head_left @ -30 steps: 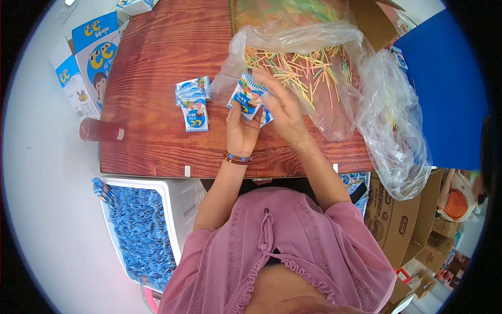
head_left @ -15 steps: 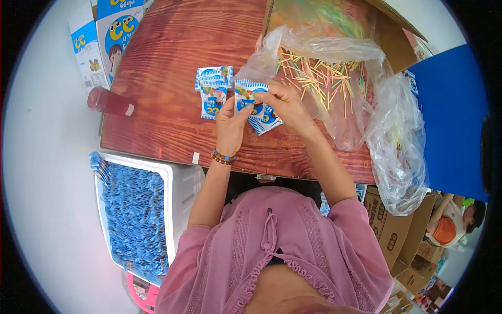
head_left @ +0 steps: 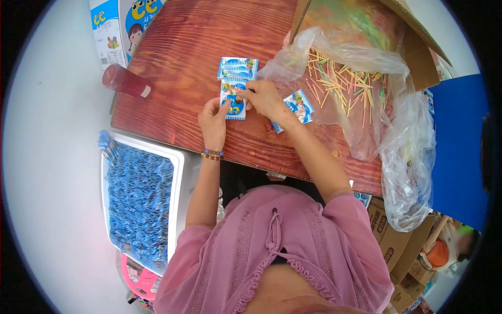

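On the brown wooden table (head_left: 183, 57), my left hand (head_left: 213, 123) and my right hand (head_left: 264, 99) both pinch a small blue and white printed packet (head_left: 233, 103) that lies flat. Just behind it lies a small pile of the same packets (head_left: 237, 68). Another packet (head_left: 297, 107) rests to the right of my right wrist. A clear plastic bag (head_left: 361, 89) full of thin coloured sticks (head_left: 345, 86) spreads over the table's right side.
A red bottle (head_left: 125, 81) lies on its side at the table's left edge. Blue and white cartons (head_left: 117, 26) stand at the far left. A white crate (head_left: 138, 201) of blue packets sits left of my lap. Cardboard boxes (head_left: 397, 240) are at right, beside a blue panel (head_left: 457, 152).
My hands have brought the packet down from in front of me onto the table, near the pile. The view has shifted, so the table sits more to the right.
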Tool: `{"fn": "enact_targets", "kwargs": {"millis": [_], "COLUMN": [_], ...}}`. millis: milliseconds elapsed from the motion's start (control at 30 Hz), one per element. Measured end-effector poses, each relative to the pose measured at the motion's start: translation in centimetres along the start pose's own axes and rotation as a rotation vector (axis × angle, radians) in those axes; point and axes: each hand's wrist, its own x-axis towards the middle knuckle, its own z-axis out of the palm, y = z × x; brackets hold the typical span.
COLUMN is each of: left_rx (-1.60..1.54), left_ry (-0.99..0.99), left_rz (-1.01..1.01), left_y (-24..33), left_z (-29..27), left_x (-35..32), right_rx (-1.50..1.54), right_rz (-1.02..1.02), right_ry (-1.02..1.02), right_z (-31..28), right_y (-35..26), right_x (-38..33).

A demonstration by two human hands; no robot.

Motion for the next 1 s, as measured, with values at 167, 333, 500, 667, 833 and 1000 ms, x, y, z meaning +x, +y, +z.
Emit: {"fn": "enact_targets", "kwargs": {"millis": [167,333,500,667,833,1000], "left_rx": [-0.171,-0.333,-0.217,-0.213,-0.169,-0.159], "left_ry": [-0.045,-0.138,-0.108,-0.099,-0.097,-0.093], "left_rz": [-0.014,0.043,0.182,0.235,0.194,0.195], "left_y": [1.4,1.4,2.8,3.3,3.3,3.1], "left_z": [0.6,1.0,2.1,2.5,2.3,2.2], "left_x": [-0.5,-1.5,-2.6,-3.2,-3.2,-3.1], "right_rx": [0.186,0.09,0.01,-0.39,-0.626,-0.575], "right_rz": [-0.01,-0.27,-0.597,-0.569,-0.648,-0.582], "right_ry": [-0.025,0.086,0.196,0.031,-0.05,-0.165], "right_z": [-1.5,-2.8,-5.5,-6.6,-7.1,-6.5], "right_y": [-2.3,-3.9,-5.9,-7.0,-8.3,-8.3], "right_x": [-2.1,-3.9,-3.5,-2.6,-2.1,-0.8]}}
